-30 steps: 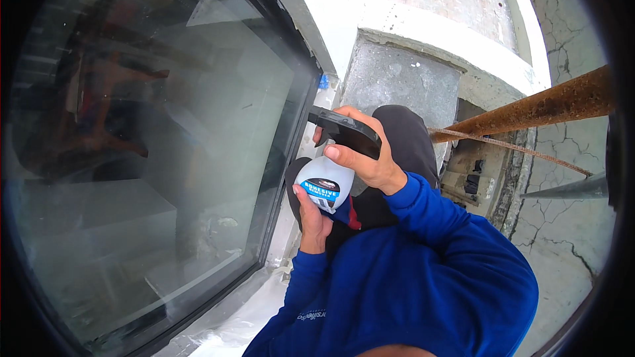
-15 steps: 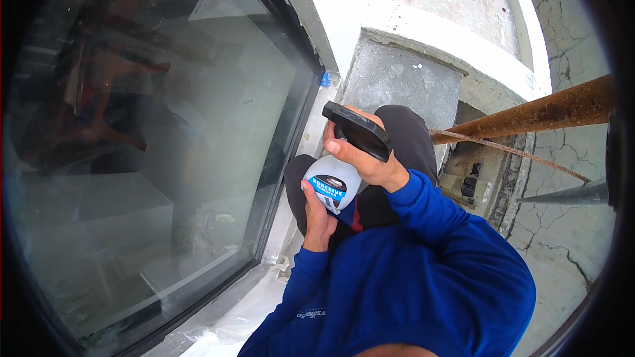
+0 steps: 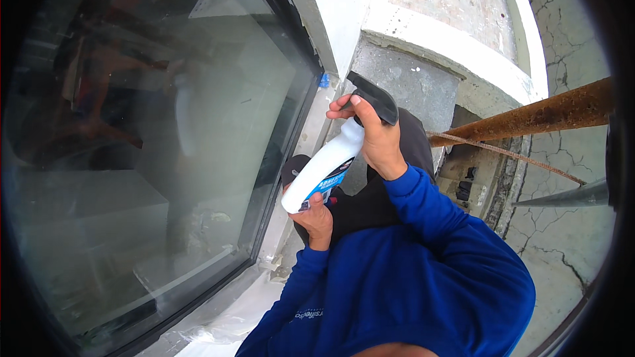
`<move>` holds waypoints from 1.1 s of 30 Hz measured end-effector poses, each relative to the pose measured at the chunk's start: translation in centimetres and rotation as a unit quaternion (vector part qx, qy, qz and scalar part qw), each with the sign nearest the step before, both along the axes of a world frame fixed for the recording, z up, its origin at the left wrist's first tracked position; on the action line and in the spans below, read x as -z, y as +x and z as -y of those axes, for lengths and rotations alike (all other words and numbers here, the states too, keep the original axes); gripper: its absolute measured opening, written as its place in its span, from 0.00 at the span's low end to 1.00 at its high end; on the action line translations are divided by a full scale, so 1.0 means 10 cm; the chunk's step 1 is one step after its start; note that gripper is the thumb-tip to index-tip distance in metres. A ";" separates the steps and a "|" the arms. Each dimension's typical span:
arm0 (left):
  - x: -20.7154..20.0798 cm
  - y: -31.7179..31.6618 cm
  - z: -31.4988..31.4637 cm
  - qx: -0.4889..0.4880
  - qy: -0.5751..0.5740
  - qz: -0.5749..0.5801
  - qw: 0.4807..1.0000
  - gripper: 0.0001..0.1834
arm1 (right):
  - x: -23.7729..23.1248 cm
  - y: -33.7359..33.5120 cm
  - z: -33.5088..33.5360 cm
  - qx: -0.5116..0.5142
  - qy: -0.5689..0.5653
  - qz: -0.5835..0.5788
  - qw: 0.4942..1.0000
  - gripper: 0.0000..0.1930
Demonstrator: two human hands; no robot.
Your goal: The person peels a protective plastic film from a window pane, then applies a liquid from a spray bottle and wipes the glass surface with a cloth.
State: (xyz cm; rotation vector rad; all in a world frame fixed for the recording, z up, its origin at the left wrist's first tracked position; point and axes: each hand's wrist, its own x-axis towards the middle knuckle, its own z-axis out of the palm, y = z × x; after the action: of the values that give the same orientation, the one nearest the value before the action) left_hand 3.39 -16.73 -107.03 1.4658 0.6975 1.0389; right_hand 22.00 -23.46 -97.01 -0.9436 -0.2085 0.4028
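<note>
Long-sleeved top in a strong royal blue, looks like a sweatshirt or fleece kind of fabric, pretty roomy, and it fills most of the lower middle of the view. Both sleeves [image 3: 423,205] run all the way down to the wrists and the cuffs sit snug there, with soft folds bunching up along the forearms. There's a small line of white lettering printed on the chest area near the bottom edge, too tiny and bent to make out. Left hand [image 3: 316,219] and right hand [image 3: 378,140] are bare, no gloves, no watch or rings that I can see. Below the sleeves there's dark, near-black clothing on the legs [image 3: 370,201], plain with no markings
</note>
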 end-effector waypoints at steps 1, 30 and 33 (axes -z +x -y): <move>-0.04 0.01 -0.02 -0.008 0.021 -0.008 1.000 0.40 | 0.02 0.00 -0.01 0.006 0.006 -0.012 1.000 0.16; -0.33 -0.05 -0.21 0.287 -0.570 0.038 0.769 0.27 | -0.24 0.09 0.03 -0.216 -0.054 0.191 0.956 0.16; -0.42 -0.01 -0.26 0.318 -0.566 0.045 0.759 0.26 | -0.25 0.06 0.00 -0.187 -0.075 0.168 0.965 0.17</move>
State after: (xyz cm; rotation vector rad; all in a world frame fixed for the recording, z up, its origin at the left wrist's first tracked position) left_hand 3.31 -14.15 -102.81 0.4615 0.5140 0.0300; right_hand 22.62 -23.46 -94.50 -1.1213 -0.6805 0.6110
